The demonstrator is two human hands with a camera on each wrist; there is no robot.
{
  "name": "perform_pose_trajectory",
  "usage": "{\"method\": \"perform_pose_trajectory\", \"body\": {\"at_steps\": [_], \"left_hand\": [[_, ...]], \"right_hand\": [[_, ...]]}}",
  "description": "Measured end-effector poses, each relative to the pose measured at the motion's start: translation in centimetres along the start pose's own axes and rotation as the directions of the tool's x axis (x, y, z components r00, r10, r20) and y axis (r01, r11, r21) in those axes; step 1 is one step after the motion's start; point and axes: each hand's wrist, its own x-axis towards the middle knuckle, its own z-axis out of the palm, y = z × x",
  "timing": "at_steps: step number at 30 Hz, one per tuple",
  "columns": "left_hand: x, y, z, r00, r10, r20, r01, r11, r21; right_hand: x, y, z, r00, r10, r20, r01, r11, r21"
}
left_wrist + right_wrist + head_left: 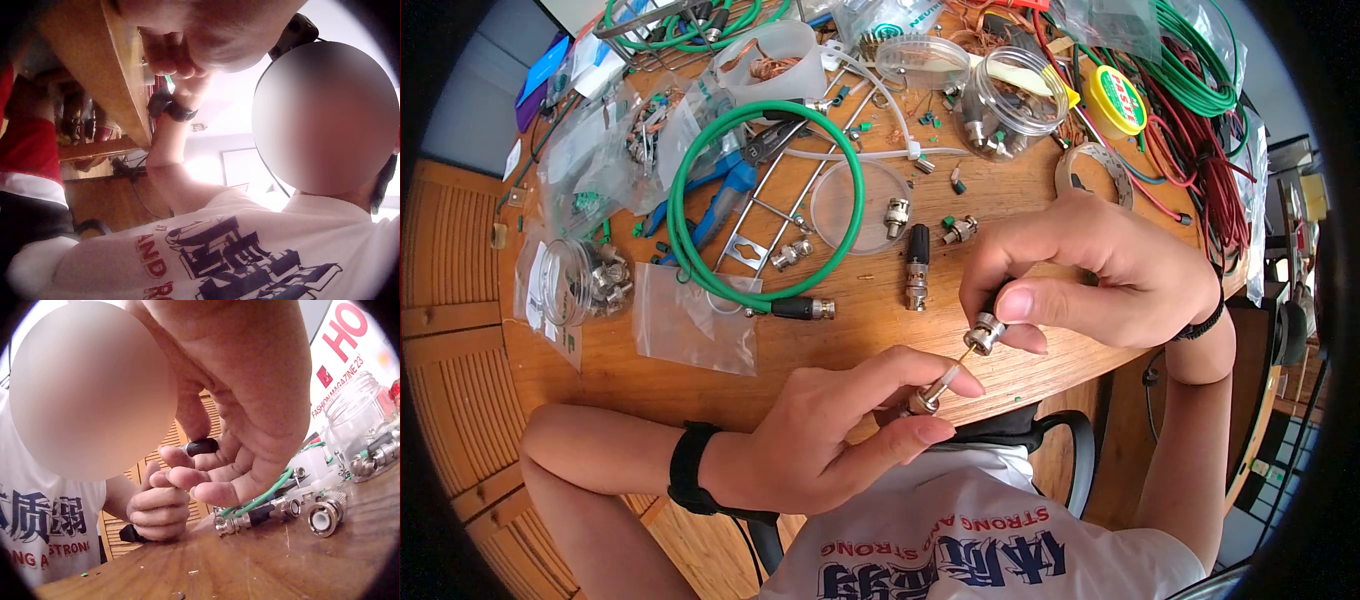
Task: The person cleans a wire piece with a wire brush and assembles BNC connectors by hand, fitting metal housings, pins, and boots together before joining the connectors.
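Close to the table's front edge, my left hand (810, 440) pinches a small silver coaxial connector part (924, 401), with a thin, pale stem rising from it. My right hand (1090, 270) holds a BNC connector (983, 335) between thumb and fingers, just above and to the right. A thin gold pin (967, 356) lies in line between the two pieces. The right wrist view shows a black sleeve (203, 447) on what the right hand holds. The left hand's fingers fill the top of the left wrist view and hide its piece.
A black-booted BNC connector (916, 270) and several bare ones lie beyond the hands. A coiled green cable (855, 190), blue-handled pliers (730, 195), a clear jar (1012, 105), a tape roll (1092, 165) and a yellow paste tin (1114, 101) crowd the table's far side.
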Motion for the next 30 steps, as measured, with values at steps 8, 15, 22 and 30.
{"method": "perform_pose_trajectory", "body": {"at_steps": [8,15,22,30], "left_hand": [[-0.04,-0.03,-0.22,1.0,0.011,0.012,-0.011,0.999,0.046],[-0.1,-0.09,-0.26,0.999,-0.023,0.03,0.022,0.999,0.042],[0.13,0.4,-0.41,0.999,-0.015,0.042,0.012,0.998,0.057],[0.2,0.25,-0.37,0.993,0.114,-0.026,-0.108,0.98,0.165]], "right_hand": [[-0.05,-0.15,-0.08,0.999,0.032,0.031,-0.03,0.998,-0.058],[0.08,0.12,0.04,0.999,-0.017,0.047,0.019,0.998,-0.053],[-0.05,0.07,0.12,1.0,0.013,0.021,-0.012,0.999,-0.041],[0.0,-0.05,-0.01,0.998,0.039,-0.04,-0.04,0.999,-0.028]]}}
